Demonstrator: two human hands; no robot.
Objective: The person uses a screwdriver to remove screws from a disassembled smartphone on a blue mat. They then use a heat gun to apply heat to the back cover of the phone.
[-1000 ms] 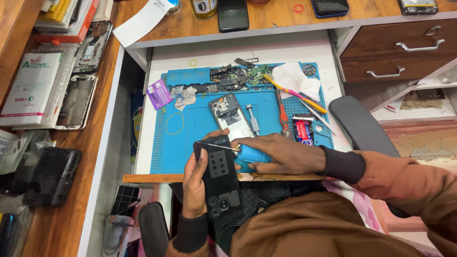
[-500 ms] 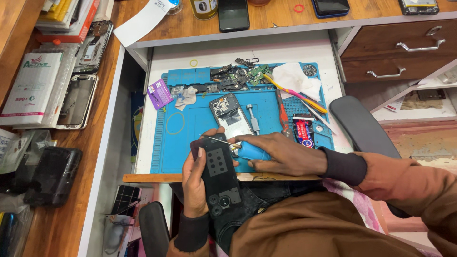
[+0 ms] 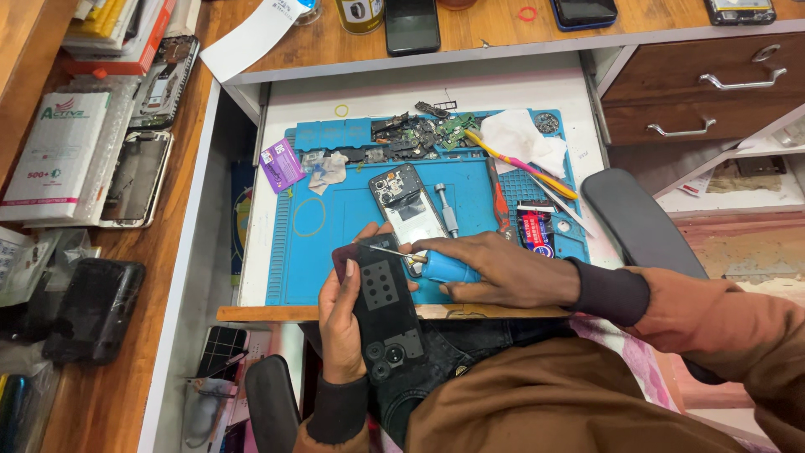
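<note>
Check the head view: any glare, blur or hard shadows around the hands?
Head view: even, soft light, no hard shadows on the blue mat. Left hand and right hand look sharp; faint sheen on the black phone back cover. Frame edges look slightly stretched.

I have just one view, from the camera on the wearer's head, looking steeply down over the lap at the pulled-out tray with its blue mat (image 3: 352,226). It sits close enough that the left hand (image 3: 340,323) and right hand (image 3: 499,270) fill the lower middle. The wooden counter (image 3: 168,252) runs up the left and across the top; drawers (image 3: 696,92) show upper right.
</note>
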